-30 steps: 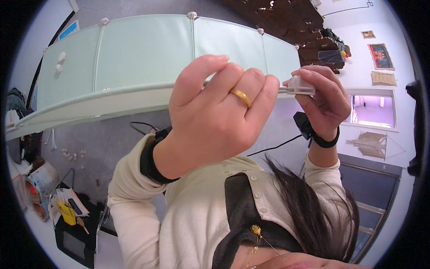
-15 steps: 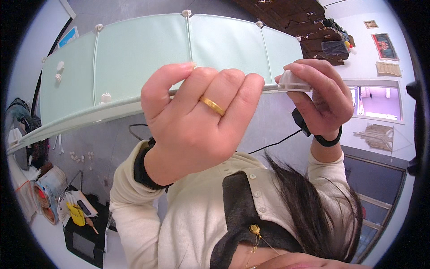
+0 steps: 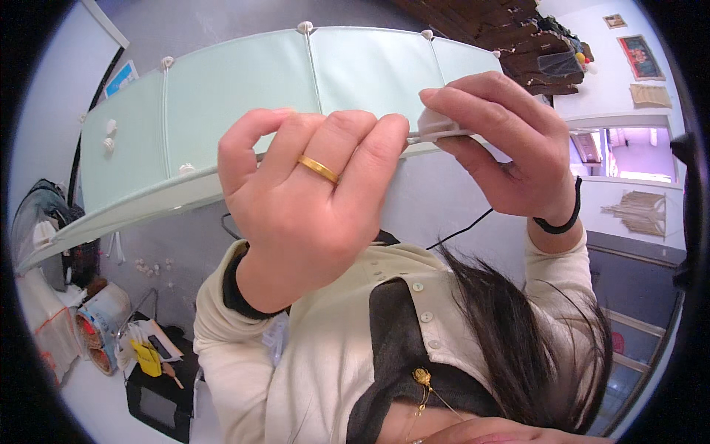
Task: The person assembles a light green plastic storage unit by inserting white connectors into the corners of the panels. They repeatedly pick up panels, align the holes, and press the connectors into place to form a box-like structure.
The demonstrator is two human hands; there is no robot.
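Observation:
My left hand (image 3: pixel 307 196), wearing a gold ring, is curled in a fist round a thin metal rod (image 3: pixel 413 138) along the near edge of a pale green panel assembly (image 3: pixel 237 96). My right hand (image 3: pixel 510 144) pinches a white plastic connector (image 3: pixel 435 123) between thumb and fingers at that rod's right end. The connector is partly covered by my fingers. More white connectors (image 3: pixel 305 28) sit on the far edge where the panels meet. A pair of loose-looking white connectors (image 3: pixel 110 127) rests on the left panel.
Several small white pieces (image 3: pixel 153 266) lie on the grey floor at the left. Farther down stand a black bag (image 3: pixel 159 403) with a yellow packet (image 3: pixel 146 358), and a round patterned container (image 3: pixel 96 329). A dark cable (image 3: pixel 466 228) runs behind my right arm.
Both hands have shifted a little to the left, the right one also upward. The connector has moved left along with my right hand, closer to my left fist.

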